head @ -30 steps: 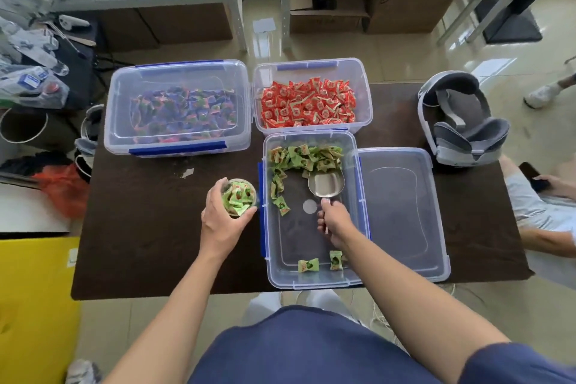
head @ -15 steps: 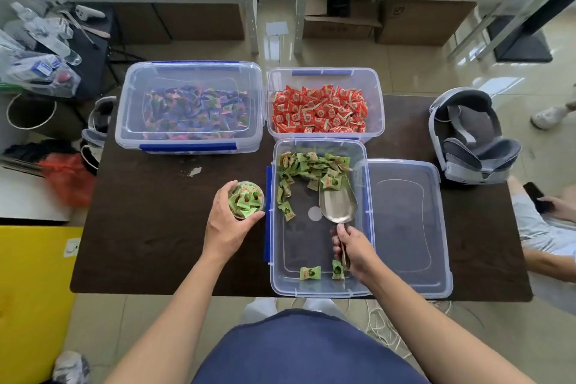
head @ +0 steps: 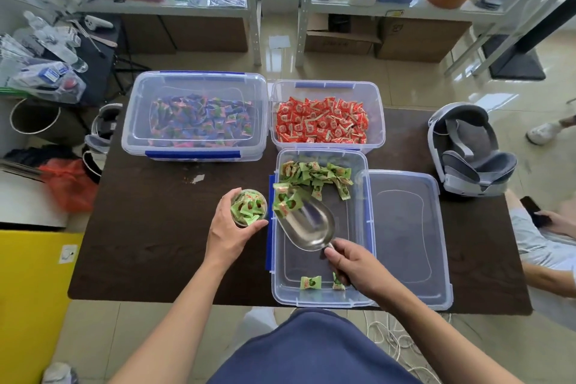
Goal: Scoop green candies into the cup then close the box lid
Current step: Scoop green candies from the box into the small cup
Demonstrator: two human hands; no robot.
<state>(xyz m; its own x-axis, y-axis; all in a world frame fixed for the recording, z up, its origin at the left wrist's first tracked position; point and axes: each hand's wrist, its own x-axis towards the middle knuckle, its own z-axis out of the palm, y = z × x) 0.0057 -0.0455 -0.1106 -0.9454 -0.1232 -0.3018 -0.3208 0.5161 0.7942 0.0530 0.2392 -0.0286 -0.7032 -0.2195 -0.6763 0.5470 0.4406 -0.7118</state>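
Holding the small clear plastic cup (head: 248,207) from its near side, my left hand (head: 232,235) curls thumb and fingers round the wall. The cup stands on the dark brown table (head: 156,246), heaped with green wrapped sweets. My right hand (head: 355,268) grips the handle of the shiny metal scoop (head: 308,227). The scoop bowl is tilted between the two hands, over the left side of the open clear plastic box with blue clips (head: 369,227). A few scooped green candies (head: 285,201) sit at the scoop's front lip, just beside the cup and above the box's left rim.

Only a narrow strip of table separates the cup from the box wall. Bare box floor lies under and ahead of my right hand. Open table extends left of my left hand.

My right fingers cover the scoop handle, and the bowl is motion-blurred. My left hand hides the cup's lower wall. Of two loose green candies (head: 310,282) just left of my right hand, one is partly behind it.

The main heap of green candies (head: 314,173) lies beyond the scoop. The clear flat lid (head: 405,237) lies right of my right hand, against the box. Beyond the box stands an open clear tub of red candies (head: 324,85). Beyond my left hand stands a lidded clear tub of purple mixed candies (head: 193,84). A grey-and-white headset (head: 467,153) rests beyond the lid.
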